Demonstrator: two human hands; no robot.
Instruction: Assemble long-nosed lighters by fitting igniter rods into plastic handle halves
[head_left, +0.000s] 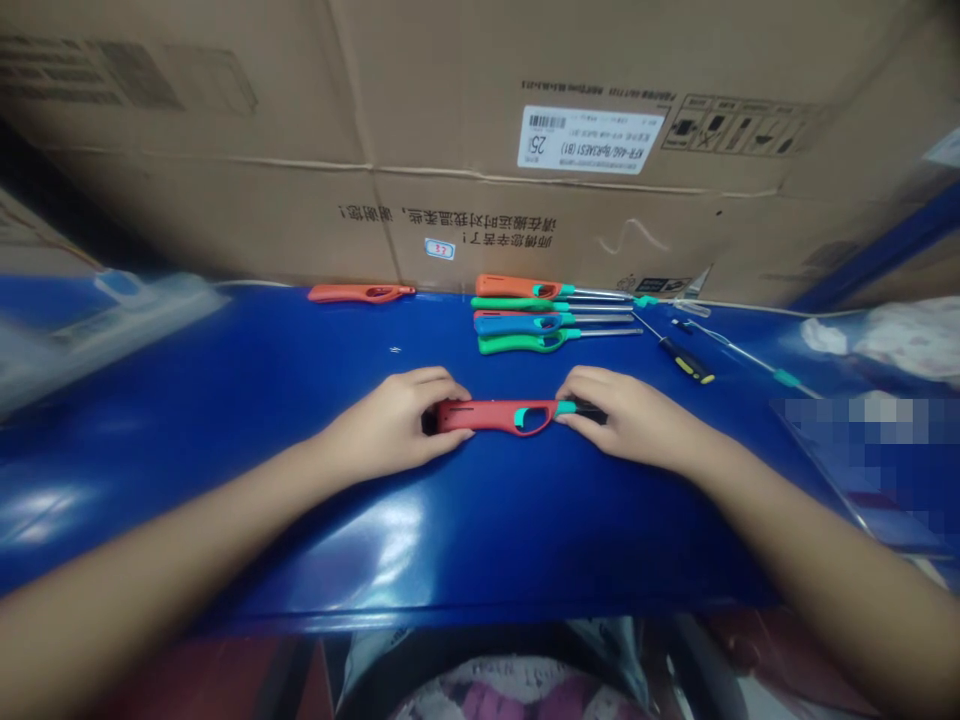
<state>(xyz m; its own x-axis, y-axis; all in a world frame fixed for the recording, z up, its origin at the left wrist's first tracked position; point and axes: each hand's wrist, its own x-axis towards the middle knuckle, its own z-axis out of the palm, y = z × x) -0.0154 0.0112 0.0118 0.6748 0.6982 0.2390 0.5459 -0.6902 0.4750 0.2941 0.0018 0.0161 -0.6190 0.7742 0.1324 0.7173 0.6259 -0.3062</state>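
A red long-nosed lighter (495,415) with a teal trigger lies flat on the blue table (247,400), gripped at both ends. My left hand (401,425) is wrapped round its rear end. My right hand (626,415) pinches its front end, where the teal collar meets a dark tip. Both hands rest on the table.
Behind the hands lies a row of several lighters (540,315) with metal nozzles, orange, green and blue. A lone orange handle (360,292) lies further left. A black-and-yellow screwdriver (686,358) and a thin teal-tipped rod (750,358) lie to the right. A big cardboard box (480,140) walls the back.
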